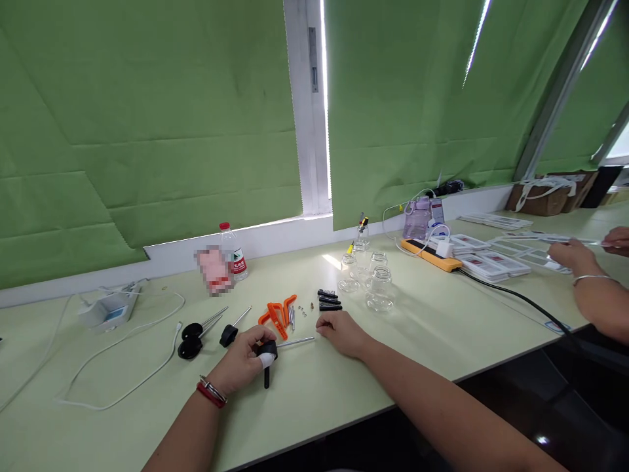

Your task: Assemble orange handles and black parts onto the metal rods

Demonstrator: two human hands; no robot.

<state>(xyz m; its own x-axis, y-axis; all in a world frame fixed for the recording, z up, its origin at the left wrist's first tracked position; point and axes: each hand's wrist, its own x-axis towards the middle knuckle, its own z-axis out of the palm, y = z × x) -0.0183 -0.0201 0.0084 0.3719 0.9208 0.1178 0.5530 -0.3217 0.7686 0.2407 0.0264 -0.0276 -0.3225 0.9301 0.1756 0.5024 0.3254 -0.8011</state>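
Note:
My left hand (246, 354) grips a round black cap with a thin metal rod (297, 341) pointing right and a black stem (266, 377) hanging below it. White tape wraps the thumb. My right hand (341, 333) rests by the rod's tip with its fingers pinched together; anything between them is hidden. Black caps with metal rods (190, 347) lie left of my left hand, and another such cap (228, 335) lies closer. Beyond my hands are orange plastic pieces (278, 318), short metal pins (291, 318), tiny loose parts (303, 311), and black pieces with a spring (329, 300).
Several clear glass jars (381, 292) stand behind my right hand. A water bottle (238, 255) is by the wall. White cables (122, 387) cross the left side. An orange power strip (432, 254) trails a black cord. Another person's hands (572, 255) work at right.

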